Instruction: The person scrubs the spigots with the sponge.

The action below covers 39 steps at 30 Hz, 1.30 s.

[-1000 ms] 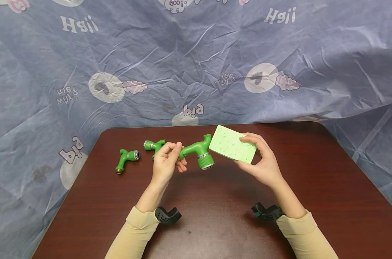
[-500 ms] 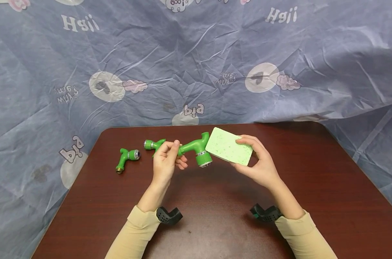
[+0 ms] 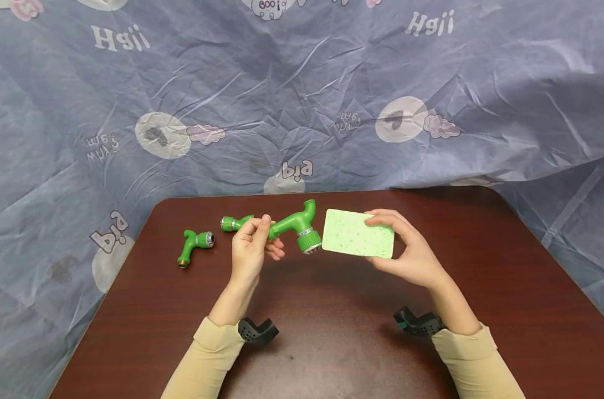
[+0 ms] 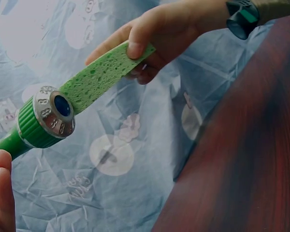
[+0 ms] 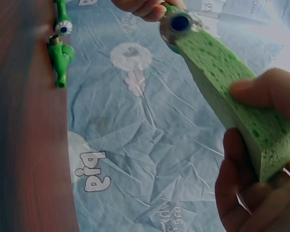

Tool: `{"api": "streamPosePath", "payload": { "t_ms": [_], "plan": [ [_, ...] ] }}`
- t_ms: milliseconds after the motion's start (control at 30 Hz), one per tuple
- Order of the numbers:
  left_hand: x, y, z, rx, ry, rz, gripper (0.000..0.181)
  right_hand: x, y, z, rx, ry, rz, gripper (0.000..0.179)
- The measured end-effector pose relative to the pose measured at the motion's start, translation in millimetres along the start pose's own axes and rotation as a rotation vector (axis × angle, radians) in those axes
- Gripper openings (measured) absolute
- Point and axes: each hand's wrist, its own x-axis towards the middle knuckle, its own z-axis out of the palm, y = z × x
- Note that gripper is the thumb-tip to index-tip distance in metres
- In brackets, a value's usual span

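In the head view my left hand (image 3: 249, 246) pinches a green plastic tap (image 3: 296, 223) by its inlet end, holding it above the table. The tap's spout points up and its ribbed, silver-ringed knob points down to the right. My right hand (image 3: 415, 256) grips a light green sponge (image 3: 358, 234) between thumb and fingers, broad face toward me. The sponge's left edge is right at the knob. From the left wrist, the sponge (image 4: 99, 77) shows edge-on, its end against the knob's silver rim (image 4: 55, 113). The right wrist view shows the sponge (image 5: 217, 65) reaching the tap's end.
Two more green taps lie at the table's back left: one (image 3: 194, 244) in full view, the other (image 3: 234, 223) partly hidden behind my left hand. The brown table (image 3: 322, 354) ends at a hanging grey-blue printed cloth (image 3: 262, 111). Both wrists carry black camera mounts (image 3: 257, 331).
The left hand and tap have shifted slightly left. The sponge has turned from a slant to nearly level and moved lower, from beside the spout to beside the knob.
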Motion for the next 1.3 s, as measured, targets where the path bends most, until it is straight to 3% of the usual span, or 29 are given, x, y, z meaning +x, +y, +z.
{"api": "streamPosePath", "payload": {
  "t_ms": [167, 267, 500, 633, 800, 967, 1167, 1300],
  "plan": [
    [1.5, 0.8, 1.6, -0.023, 0.043, 0.026, 0.019, 4.8, -19, 7, -0.026, 0.088, 0.01, 0.057],
    [1.5, 0.6, 4.4, -0.03, 0.074, 0.02, 0.017, 5.0, -25, 10, -0.023, 0.097, 0.017, 0.057],
    [-0.1, -1.6, 7.7, -0.021, 0.079, -0.001, 0.015, 5.1, -29, 22, 0.049, -0.031, -0.076, 0.058],
    [-2.3, -2.7, 9.3, -0.018, 0.063, -0.009, 0.016, 5.2, -29, 29, 0.064, -0.072, -0.088, 0.058],
    [-5.4, -4.3, 11.6, 0.001, 0.039, -0.042, 0.016, 1.8, -17, 33, 0.056, -0.119, -0.06, 0.061],
    [-5.1, -4.0, 10.6, 0.035, 0.059, -0.05, 0.02, -2.2, -3, 32, 0.036, -0.149, -0.007, 0.061],
    [-5.6, -1.8, 9.5, 0.141, 0.085, -0.054, 0.025, -2.4, 1, 32, 0.039, -0.165, 0.003, 0.059],
    [-6.3, -3.5, 9.7, 0.148, 0.082, -0.04, 0.025, -1.7, 2, 34, 0.029, -0.157, 0.004, 0.059]
  ]
}}
